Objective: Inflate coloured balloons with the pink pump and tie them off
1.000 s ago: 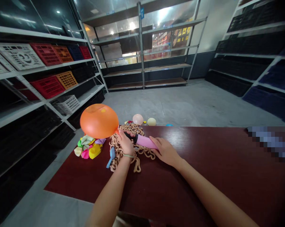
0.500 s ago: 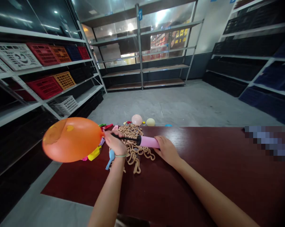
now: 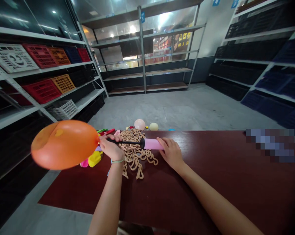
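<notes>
My left hand (image 3: 111, 147) is closed around the black end of a hand balloon pump, right where the neck of a large orange balloon (image 3: 64, 145) sits. The balloon is swollen and reaches out to the left, past the table's edge. Around the pump's pink barrel (image 3: 153, 144), my right hand (image 3: 172, 153) is wrapped at its right end. A length of black rod (image 3: 130, 142) shows between the two. How the balloon's neck fits on the pump is hidden by my left fingers. A pale green band circles my left wrist.
Below the pump, a heap of tan twisted balloons (image 3: 135, 156) lies on the dark red table (image 3: 186, 195). Limp balloons, among them a yellow one (image 3: 95, 159), lie left of it. A small pink balloon (image 3: 139, 124) and a cream one (image 3: 153, 126) are at the far edge. Shelves with crates (image 3: 42, 89) stand left.
My left hand has moved left with the balloon, and more of the black rod shows. The balloon looks somewhat larger. My right hand keeps its grip on the barrel.
</notes>
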The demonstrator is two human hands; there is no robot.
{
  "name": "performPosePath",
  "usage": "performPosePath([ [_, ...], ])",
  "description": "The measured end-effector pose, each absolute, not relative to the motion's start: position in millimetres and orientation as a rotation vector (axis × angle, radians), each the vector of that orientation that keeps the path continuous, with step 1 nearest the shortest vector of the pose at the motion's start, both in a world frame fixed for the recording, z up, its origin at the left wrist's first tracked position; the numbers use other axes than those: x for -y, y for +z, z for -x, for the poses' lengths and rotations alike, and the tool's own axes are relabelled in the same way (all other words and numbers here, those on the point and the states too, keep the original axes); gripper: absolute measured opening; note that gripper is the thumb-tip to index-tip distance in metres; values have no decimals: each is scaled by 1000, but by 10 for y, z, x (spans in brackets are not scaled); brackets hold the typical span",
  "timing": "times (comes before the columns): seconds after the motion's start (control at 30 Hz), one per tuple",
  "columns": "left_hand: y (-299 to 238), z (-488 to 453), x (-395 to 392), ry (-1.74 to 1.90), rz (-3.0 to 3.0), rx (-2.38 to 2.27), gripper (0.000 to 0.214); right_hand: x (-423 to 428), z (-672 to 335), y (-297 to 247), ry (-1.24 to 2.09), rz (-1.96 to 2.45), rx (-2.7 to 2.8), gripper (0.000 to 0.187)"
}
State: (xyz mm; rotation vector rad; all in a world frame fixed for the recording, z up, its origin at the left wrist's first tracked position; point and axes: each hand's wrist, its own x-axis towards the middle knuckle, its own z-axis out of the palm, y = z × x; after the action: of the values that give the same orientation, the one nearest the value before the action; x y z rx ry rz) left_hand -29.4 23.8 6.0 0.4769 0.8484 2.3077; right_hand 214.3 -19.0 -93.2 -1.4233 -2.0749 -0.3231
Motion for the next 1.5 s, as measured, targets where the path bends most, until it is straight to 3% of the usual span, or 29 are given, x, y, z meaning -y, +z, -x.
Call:
performPosePath([
  [0.13, 17, 214, -236, 2332, -386, -828, 24, 191, -2138, -964, -294, 1400, 2072, 56],
  [0.4, -268, -439, -112, 2041, -673, -826, 28, 236, -2160, -954, -299, 1332, 2057, 60],
  [0.6, -74, 23, -171, 2141, -543, -839, 25, 218, -2132, -964, -388, 1368, 2086, 51],
  [0.83, 55, 205, -173, 2316, -476, -833, 24, 195, -2154, -970, -247, 1374, 2039, 51],
  [1.13, -311, -312, -183, 2034, -608, -903, 25, 226, -2144, -972, -232, 1333, 2157, 70],
  [1.37, 176, 235, -147, 2236, -589, -855, 18, 207, -2130, -939, -270, 1348, 2096, 59],
  [1.5, 100, 117, -147, 2347, -550, -840, 22, 178, -2154, -977, -180, 1366, 2038, 56],
])
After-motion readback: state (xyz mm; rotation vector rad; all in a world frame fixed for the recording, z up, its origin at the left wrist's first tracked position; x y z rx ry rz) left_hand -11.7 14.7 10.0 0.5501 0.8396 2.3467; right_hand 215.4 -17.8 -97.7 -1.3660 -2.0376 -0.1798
